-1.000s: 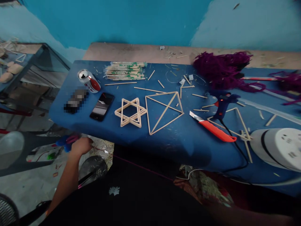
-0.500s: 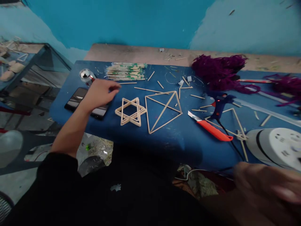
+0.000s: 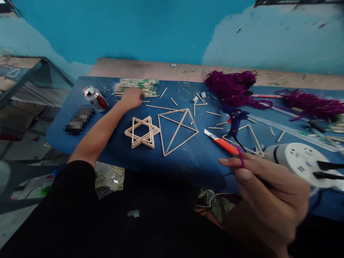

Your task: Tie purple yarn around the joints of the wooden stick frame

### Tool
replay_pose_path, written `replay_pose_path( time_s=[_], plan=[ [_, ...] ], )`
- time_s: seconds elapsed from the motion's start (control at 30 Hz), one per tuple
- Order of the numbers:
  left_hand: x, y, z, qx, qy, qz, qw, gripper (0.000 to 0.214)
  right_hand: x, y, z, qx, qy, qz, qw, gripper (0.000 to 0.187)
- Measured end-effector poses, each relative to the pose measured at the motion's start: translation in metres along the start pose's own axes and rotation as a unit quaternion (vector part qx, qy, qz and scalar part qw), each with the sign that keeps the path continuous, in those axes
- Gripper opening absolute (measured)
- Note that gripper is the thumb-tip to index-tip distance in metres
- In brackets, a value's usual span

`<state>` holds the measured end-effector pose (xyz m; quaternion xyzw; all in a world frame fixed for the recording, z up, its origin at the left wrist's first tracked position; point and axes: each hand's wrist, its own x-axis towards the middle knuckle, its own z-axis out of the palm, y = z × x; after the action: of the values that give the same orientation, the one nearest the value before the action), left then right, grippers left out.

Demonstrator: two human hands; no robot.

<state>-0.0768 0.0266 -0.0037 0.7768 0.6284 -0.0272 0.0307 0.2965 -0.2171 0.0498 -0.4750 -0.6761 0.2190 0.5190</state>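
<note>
My left hand [image 3: 133,98] reaches to the front edge of a bundle of wooden sticks [image 3: 147,85] with green marks. Its fingers bend downward and their tips are hidden, so a hold does not show. Close to the camera, my right hand [image 3: 274,193] pinches a strand of purple yarn [image 3: 241,157] between thumb and forefinger; the yarn loops over the forefinger. Between the hands lie a six-pointed star of stacked sticks [image 3: 132,131] and a kite-shaped stick frame [image 3: 176,132], side by side. An orange utility knife [image 3: 225,144], blade out, lies just beyond my right fingertips.
A drink can [image 3: 95,98] and a blurred-out dark phone [image 3: 80,121] are at the left. Purple yarn heaps [image 3: 231,86], a blue glue gun [image 3: 235,123] and a white power strip [image 3: 298,163] with plugs occupy the right. Short stick pieces litter the blue tabletop [image 3: 188,168].
My left hand has moved from above the phone, away from me, to the stick bundle. My right hand has come up from the lower right corner, and yarn now shows in its fingers.
</note>
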Motion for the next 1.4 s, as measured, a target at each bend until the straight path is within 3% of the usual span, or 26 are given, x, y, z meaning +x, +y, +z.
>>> replay_pose_path(
  time_s=[0.13,0.27,0.37,0.53,0.67,0.73,0.9,1.07,1.17,1.4],
  plan=[
    [0.009,-0.002,0.002,0.014,-0.013,0.033,0.999,0.048,0.021,-0.004,0.016,0.060,-0.090,-0.048,0.993,0.033],
    [0.013,0.000,-0.002,0.031,-0.029,0.051,0.998,0.042,0.032,-0.010,0.032,0.079,-0.103,-0.061,0.990,0.030],
    [0.013,0.000,-0.016,0.036,-0.025,0.054,0.998,0.041,0.034,-0.010,0.037,0.089,-0.101,-0.075,0.988,0.025],
    [-0.012,0.012,-0.060,-0.116,0.119,0.085,0.982,0.035,0.037,-0.008,0.035,0.050,-0.066,-0.076,0.994,0.021],
    [-0.061,0.057,-0.089,-0.244,0.243,0.166,0.924,0.022,0.039,-0.004,0.038,0.003,-0.026,-0.056,0.998,0.022],
    [-0.084,0.083,-0.095,-0.299,0.242,0.197,0.902,0.022,0.041,0.001,0.043,-0.007,-0.008,-0.061,0.998,0.023],
    [-0.109,0.119,-0.090,-0.256,0.222,0.212,0.917,0.024,0.056,0.019,0.060,-0.068,0.035,-0.090,0.993,0.023],
    [-0.110,0.128,-0.078,-0.211,0.235,0.190,0.930,0.024,0.070,0.032,0.069,-0.087,0.029,-0.049,0.995,0.027],
    [-0.113,0.134,-0.074,-0.211,0.241,0.170,0.932,0.023,0.074,0.033,0.072,-0.084,0.039,-0.039,0.995,0.020],
    [-0.116,0.141,-0.071,-0.231,0.240,0.147,0.931,0.022,0.086,0.024,0.072,-0.090,0.079,-0.114,0.986,0.016]
  ],
)
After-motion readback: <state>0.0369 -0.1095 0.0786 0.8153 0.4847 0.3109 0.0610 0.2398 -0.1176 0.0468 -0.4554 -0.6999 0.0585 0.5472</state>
